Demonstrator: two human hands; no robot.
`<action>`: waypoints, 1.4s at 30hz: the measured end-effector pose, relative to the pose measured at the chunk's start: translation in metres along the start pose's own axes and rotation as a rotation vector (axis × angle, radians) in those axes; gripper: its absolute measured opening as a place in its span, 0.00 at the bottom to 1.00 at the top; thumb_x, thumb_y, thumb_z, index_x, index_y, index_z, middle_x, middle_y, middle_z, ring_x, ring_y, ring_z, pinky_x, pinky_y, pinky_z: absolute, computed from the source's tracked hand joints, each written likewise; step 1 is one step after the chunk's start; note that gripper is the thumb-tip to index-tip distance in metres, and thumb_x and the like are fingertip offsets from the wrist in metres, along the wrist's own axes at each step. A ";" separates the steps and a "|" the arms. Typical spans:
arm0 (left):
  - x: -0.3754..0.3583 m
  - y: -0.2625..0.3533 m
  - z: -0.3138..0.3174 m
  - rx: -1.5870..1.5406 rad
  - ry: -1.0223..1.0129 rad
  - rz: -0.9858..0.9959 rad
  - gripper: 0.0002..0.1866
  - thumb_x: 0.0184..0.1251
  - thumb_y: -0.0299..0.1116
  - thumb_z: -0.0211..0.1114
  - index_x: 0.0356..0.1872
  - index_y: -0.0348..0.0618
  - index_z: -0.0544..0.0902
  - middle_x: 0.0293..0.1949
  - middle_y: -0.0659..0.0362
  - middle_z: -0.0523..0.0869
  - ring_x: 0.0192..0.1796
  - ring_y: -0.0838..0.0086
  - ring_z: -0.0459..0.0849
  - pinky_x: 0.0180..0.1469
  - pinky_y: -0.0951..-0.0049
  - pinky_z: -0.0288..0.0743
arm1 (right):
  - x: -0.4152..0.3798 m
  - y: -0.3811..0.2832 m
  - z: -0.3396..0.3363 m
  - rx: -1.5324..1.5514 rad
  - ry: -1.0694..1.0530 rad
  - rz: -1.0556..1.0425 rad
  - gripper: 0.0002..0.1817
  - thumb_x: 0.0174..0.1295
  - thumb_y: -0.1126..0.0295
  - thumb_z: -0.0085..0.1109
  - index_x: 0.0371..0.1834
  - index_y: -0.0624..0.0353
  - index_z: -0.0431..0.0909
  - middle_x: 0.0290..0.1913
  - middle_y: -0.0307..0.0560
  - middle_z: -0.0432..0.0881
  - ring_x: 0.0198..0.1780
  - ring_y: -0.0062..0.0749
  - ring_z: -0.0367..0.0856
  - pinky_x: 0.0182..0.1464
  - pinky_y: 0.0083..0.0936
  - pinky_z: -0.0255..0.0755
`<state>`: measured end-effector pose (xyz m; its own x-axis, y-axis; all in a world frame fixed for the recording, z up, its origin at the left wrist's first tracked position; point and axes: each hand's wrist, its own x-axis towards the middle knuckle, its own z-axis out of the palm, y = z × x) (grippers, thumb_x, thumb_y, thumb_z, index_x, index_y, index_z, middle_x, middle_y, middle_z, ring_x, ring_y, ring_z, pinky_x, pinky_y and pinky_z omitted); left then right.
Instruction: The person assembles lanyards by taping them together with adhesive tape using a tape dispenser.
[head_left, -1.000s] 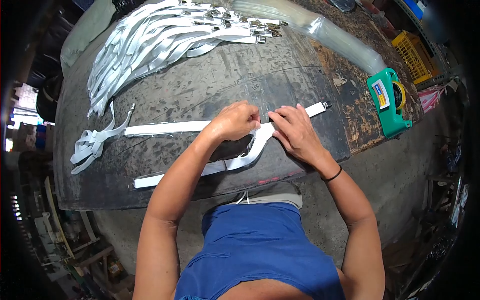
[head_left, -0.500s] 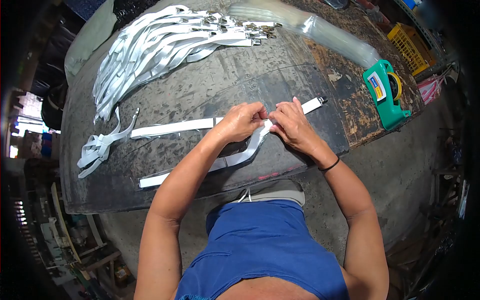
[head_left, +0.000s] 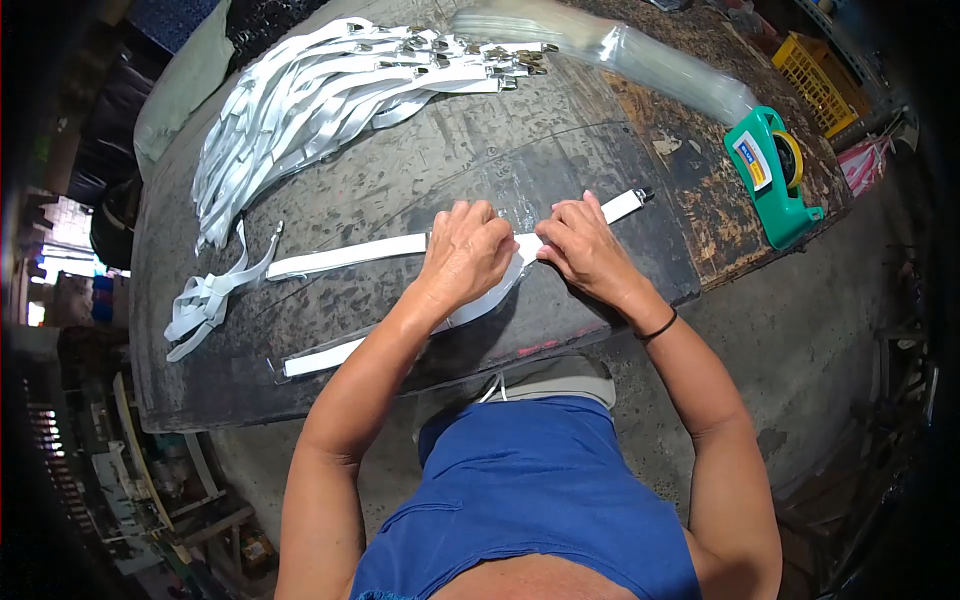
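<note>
A white strap [head_left: 340, 256] lies flat across the middle of the dark counter [head_left: 400, 180], running from a loose end at the left to a small metal clip at its right tip, near the counter's right edge; its middle part is covered by both hands. The left hand [head_left: 462, 255] rests palm-down on the strap with its fingers curled over it, pinching the material at the fingertips. The right hand [head_left: 585, 245] meets it from the other side, fingers bent and gripping the same strap, so that the two sets of fingertips touch or nearly touch over the white band. A second length of white strap [head_left: 320, 358] runs from beneath the left hand down and to the left, toward the counter's near edge; a clear film seems to lie around it, though that is hard to tell. Just left of the first strap's end sits a small bunched strap [head_left: 205, 300], folded on itself. Farther back, on the far left of the counter, a large heap of white straps [head_left: 300, 100] is fanned out, their metal clips gathered at the far end. Beside those clips lies a roll of clear plastic sleeves [head_left: 620, 55]. To the right, on a worn brown stretch of the counter, stands a green tape dispenser [head_left: 770, 185], well apart from the hands.
</note>
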<state>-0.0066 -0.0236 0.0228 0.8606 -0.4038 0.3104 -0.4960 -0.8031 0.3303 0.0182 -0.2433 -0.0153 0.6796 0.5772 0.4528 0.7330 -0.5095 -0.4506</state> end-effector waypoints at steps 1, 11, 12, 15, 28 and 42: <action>0.001 0.003 -0.001 0.002 -0.001 0.004 0.05 0.57 0.33 0.73 0.30 0.46 0.85 0.35 0.58 0.79 0.43 0.60 0.77 0.44 0.59 0.65 | 0.000 0.000 0.000 -0.001 0.004 0.002 0.13 0.59 0.67 0.69 0.44 0.55 0.79 0.42 0.45 0.73 0.52 0.44 0.74 0.69 0.55 0.58; 0.007 0.009 0.010 0.101 -0.037 0.014 0.03 0.58 0.30 0.68 0.29 0.43 0.83 0.33 0.55 0.79 0.41 0.57 0.78 0.42 0.58 0.66 | -0.001 -0.001 -0.001 0.010 -0.003 0.023 0.12 0.60 0.67 0.68 0.44 0.56 0.79 0.42 0.46 0.73 0.53 0.46 0.74 0.71 0.61 0.58; 0.006 0.009 0.012 0.075 -0.039 0.016 0.03 0.59 0.30 0.68 0.29 0.42 0.83 0.33 0.55 0.78 0.41 0.57 0.77 0.42 0.57 0.66 | -0.001 -0.001 0.000 0.009 -0.006 0.025 0.12 0.60 0.67 0.68 0.45 0.56 0.79 0.43 0.47 0.73 0.54 0.46 0.75 0.71 0.62 0.58; 0.004 0.008 0.014 0.011 -0.074 -0.031 0.04 0.61 0.30 0.67 0.32 0.42 0.85 0.34 0.54 0.79 0.42 0.56 0.78 0.43 0.57 0.66 | -0.001 -0.003 -0.002 -0.005 -0.018 0.030 0.12 0.60 0.67 0.68 0.44 0.56 0.79 0.43 0.47 0.73 0.54 0.46 0.75 0.71 0.61 0.58; -0.008 -0.004 0.003 -0.108 -0.156 0.024 0.08 0.58 0.27 0.69 0.39 0.45 0.85 0.38 0.57 0.81 0.45 0.58 0.79 0.48 0.61 0.71 | -0.001 -0.003 -0.001 -0.002 0.002 0.005 0.11 0.59 0.67 0.69 0.42 0.55 0.79 0.41 0.45 0.74 0.52 0.45 0.75 0.68 0.54 0.58; 0.000 -0.021 0.002 -0.326 -0.327 -0.089 0.15 0.58 0.24 0.57 0.44 0.41 0.87 0.39 0.51 0.81 0.49 0.57 0.79 0.55 0.62 0.73 | 0.002 -0.008 0.003 0.166 -0.082 0.212 0.07 0.59 0.70 0.65 0.39 0.54 0.78 0.53 0.44 0.76 0.65 0.45 0.72 0.75 0.62 0.45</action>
<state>0.0041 -0.0077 0.0146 0.8671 -0.4980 -0.0114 -0.3839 -0.6826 0.6219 0.0135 -0.2367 -0.0132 0.8075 0.5223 0.2740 0.5553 -0.5167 -0.6517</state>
